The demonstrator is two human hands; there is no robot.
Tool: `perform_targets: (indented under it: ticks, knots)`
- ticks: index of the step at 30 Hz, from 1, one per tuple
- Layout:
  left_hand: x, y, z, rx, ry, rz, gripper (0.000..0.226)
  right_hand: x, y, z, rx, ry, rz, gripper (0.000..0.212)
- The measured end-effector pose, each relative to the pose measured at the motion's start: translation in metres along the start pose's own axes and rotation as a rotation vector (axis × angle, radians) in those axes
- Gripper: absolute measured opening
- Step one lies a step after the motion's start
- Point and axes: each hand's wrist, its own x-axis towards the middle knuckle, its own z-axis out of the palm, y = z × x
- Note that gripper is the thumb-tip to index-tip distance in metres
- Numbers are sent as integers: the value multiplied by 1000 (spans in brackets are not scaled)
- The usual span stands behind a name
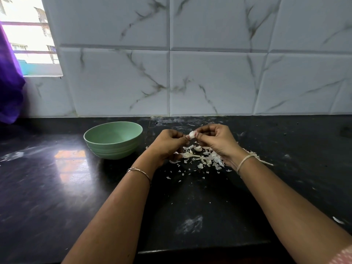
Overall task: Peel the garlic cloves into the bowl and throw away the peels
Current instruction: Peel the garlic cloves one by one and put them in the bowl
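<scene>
1. Now both hands are up over the counter (57, 178), close together, with one clove (192, 134) between them.
2. The left hand (167, 143) has its fingers curled in and pinches one end of the clove.
3. The right hand (215, 141) is curled too and pinches the other end. I think one hand keeps the clove from turning while the other picks at the skin.
4. The clove is up in the air, not on the counter. It hangs over the peels (202, 159), so I think new bits of skin will drop onto the same heap and not all over.
5. The peels lie on the counter under the hands, most of them below the right hand. Some tiny bits lie a little nearer the person.
6. A second clove (198, 148) seems to sit in the heap. I cannot tell if it has its skin on.
7. The bowl (114, 149) stands mouth up on the counter, near the left hand. I think it is kept close so a clean clove needs only a short reach. I see no clove in the part of its inside that shows.
8. The peels are not thrown away yet, and I can see no bin. So I think a good deal of the job is left
</scene>
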Motion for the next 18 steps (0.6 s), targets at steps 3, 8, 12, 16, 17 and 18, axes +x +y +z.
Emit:
perform_targets:
  ticks: [3,8,12,16,17,18]
  knots:
    - [1,-2,0,-23,69,65,12,0,-1,0,149,-3,56,9]
    - [0,0,5,-138,99,88,12,-2,-2,3,484,-52,155,8]
    - [0,0,7,-136,86,75,15,-4,-3,4,459,-55,87,9]
    - [4,-4,9,-1,119,103,19,-1,1,6,39,65,-133,7]
    - [6,-5,9,103,155,129,21,1,3,6,-107,93,-188,6]
    - [7,-6,9,213,188,156,22,2,5,7,-241,113,-241,7]
